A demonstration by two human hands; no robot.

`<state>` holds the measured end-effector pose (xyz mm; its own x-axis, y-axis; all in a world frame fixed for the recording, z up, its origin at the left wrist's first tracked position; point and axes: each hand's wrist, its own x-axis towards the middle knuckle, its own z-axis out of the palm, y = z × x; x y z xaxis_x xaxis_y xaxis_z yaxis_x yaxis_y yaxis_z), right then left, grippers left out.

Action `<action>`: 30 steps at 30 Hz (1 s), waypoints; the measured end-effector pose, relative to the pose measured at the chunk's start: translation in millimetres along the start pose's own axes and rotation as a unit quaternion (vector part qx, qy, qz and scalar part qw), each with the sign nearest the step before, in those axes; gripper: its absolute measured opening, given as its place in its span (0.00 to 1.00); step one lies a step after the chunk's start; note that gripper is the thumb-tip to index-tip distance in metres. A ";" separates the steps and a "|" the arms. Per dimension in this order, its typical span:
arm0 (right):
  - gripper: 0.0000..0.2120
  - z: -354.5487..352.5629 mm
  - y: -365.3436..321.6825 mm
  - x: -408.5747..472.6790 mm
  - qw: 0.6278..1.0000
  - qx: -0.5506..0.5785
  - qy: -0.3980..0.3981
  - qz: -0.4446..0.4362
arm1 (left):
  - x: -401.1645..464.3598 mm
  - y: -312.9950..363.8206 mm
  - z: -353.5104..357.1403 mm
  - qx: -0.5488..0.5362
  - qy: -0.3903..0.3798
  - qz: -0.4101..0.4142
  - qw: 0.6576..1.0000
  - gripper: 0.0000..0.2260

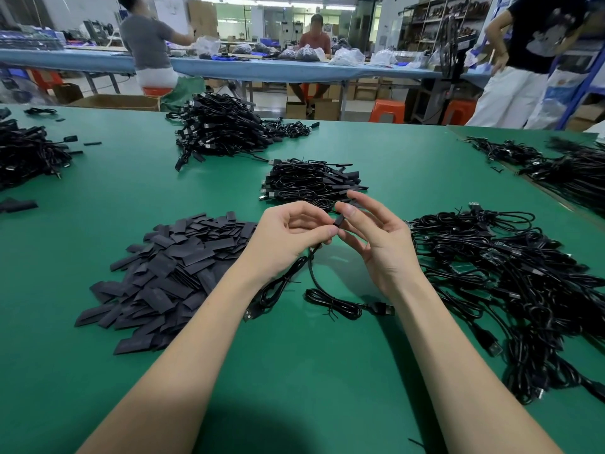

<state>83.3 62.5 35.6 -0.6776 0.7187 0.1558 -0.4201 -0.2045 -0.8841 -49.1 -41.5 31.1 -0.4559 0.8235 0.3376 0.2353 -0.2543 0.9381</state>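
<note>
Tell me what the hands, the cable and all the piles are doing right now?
left hand, pinches the cable.
right hand, pinches the sleeve.
sleeve, held tilted between the fingertips.
cable, hangs down, coil tied.
sleeve pile, loose heap.
cable stack, neatly piled.
cable heap, tangled.

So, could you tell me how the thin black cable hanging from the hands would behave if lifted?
Probably floppy: the thin black cable droops from the left hand to the green table. Likely light: fingertips alone hold it, the right hand pinching its black sleeve. Its tied coil should stay bundled.
</note>
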 end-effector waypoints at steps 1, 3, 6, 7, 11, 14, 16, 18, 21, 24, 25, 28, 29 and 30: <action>0.12 -0.3 0.2 0.2 1.000 -0.002 0.002 0.000 | -0.1 -0.3 0.0 0.000 0.001 -0.002 1.000 0.06; 0.12 -0.5 -0.1 0.1 1.000 -0.005 0.004 0.003 | -0.6 -0.6 -0.1 0.002 0.001 -0.004 1.000 0.06; 0.12 0.6 -0.3 -0.2 1.000 -0.002 0.007 0.004 | -0.6 -0.8 0.0 0.005 0.002 -0.003 1.000 0.06; 0.14 1.4 0.1 -0.2 1.000 0.000 0.008 0.004 | -0.4 -0.9 0.2 0.004 0.002 -0.003 1.000 0.06; 0.15 2.4 1.4 0.2 1.000 0.002 0.011 0.004 | -0.3 -2.2 1.2 0.004 0.004 0.001 1.000 0.06; 0.14 2.8 1.7 0.1 1.000 -0.002 0.014 0.001 | -0.6 -3.9 0.9 0.006 0.005 0.001 1.000 0.06; 0.14 2.3 2.9 0.6 1.000 -0.008 0.019 0.000 | -1.1 -4.9 0.9 0.006 0.007 -0.003 1.000 0.06; 0.11 1.9 4.8 1.6 1.000 -0.016 0.025 0.001 | -2.1 -5.1 0.5 0.010 0.009 -0.009 1.000 0.06; 0.10 3.5 5.7 2.2 0.999 -0.009 0.040 0.004 | -2.2 -3.6 0.5 0.021 0.011 -0.010 1.000 0.05; 0.12 4.9 6.2 3.7 0.997 0.027 0.070 0.013 | -0.2 -2.3 1.5 0.081 0.014 -0.020 0.996 0.04; 0.11 4.1 6.6 4.7 0.995 0.042 0.088 0.015 | 0.0 -2.4 1.5 0.115 0.012 -0.035 0.993 0.04; 0.08 -2.0 6.9 8.1 0.984 0.079 0.161 0.013 | -3.1 -1.0 -0.1 0.190 -0.021 -0.085 0.978 0.05; 0.08 -4.3 7.0 8.9 0.979 0.087 0.185 0.010 | -4.8 0.0 -0.5 0.199 -0.035 -0.093 0.975 0.05; 0.07 -6.6 7.1 9.3 0.975 0.092 0.204 0.009 | -6.6 1.1 -0.5 0.201 -0.043 -0.099 0.974 0.05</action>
<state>78.0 72.1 27.9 -0.4045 0.9111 -0.0798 -0.5378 -0.3075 -0.7850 -46.3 -47.5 29.9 -0.4568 0.8801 0.1295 0.4754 0.1185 0.8717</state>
